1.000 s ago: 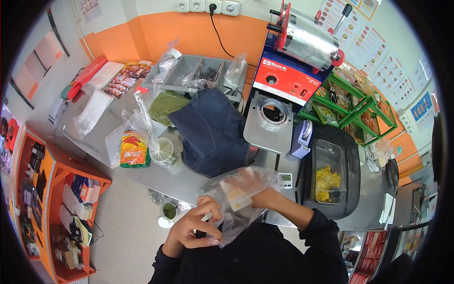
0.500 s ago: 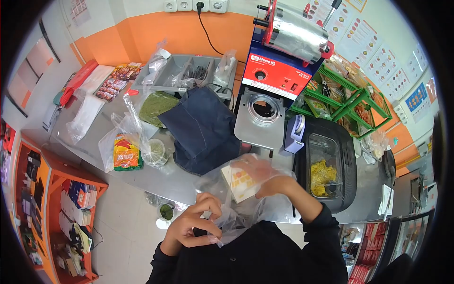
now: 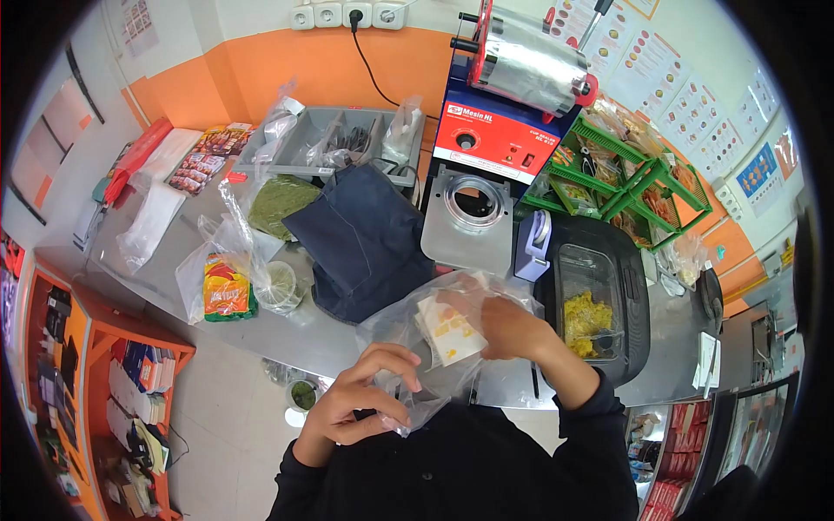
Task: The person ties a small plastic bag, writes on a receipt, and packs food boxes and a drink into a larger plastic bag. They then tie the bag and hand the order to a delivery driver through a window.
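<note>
In the head camera's view, I work at a steel counter [image 3: 278, 339], my left hand [image 3: 352, 404] pinched on the rim of a clear plastic bag [image 3: 395, 326] nearer me than a dark blue cloth [image 3: 356, 243], the bag partly overlapping the cloth's near right side. My right hand [image 3: 517, 328], inside the bag, is clamped on a white-and-yellow box [image 3: 450, 332], tilted, just beyond the cloth's lower right corner. Right of the cloth stands a red-and-blue cup sealer [image 3: 497, 141]; behind it, a grey divided tray [image 3: 300, 156]; to its left, a bagged orange-and-green packet [image 3: 228, 288]; well to its right, a black-framed container [image 3: 637, 300] of yellow food [image 3: 586, 319].
</note>
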{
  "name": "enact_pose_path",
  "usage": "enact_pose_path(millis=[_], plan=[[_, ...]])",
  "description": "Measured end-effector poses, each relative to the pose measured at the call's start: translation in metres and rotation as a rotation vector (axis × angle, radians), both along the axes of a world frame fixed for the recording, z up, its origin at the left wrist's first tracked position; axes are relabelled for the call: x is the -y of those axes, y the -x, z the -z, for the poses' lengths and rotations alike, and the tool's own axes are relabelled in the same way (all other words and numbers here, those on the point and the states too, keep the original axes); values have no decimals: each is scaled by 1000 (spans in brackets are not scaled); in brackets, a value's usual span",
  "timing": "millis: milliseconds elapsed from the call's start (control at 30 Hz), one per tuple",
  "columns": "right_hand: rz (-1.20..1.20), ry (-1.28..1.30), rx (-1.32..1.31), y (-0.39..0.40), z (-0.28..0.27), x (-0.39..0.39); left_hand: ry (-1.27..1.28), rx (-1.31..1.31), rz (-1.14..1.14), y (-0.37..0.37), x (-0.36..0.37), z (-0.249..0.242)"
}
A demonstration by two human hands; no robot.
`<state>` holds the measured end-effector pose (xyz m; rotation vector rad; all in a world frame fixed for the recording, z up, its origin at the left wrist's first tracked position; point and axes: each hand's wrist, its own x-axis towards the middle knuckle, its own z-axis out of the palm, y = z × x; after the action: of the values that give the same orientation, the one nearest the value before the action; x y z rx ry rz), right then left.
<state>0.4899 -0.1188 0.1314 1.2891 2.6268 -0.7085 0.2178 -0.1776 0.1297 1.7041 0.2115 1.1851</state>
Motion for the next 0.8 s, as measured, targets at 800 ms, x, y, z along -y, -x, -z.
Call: enact_pose_path(millis=[800], plan=[[104, 129, 159, 8, 55, -22, 45, -12, 41, -3, 0, 11]])
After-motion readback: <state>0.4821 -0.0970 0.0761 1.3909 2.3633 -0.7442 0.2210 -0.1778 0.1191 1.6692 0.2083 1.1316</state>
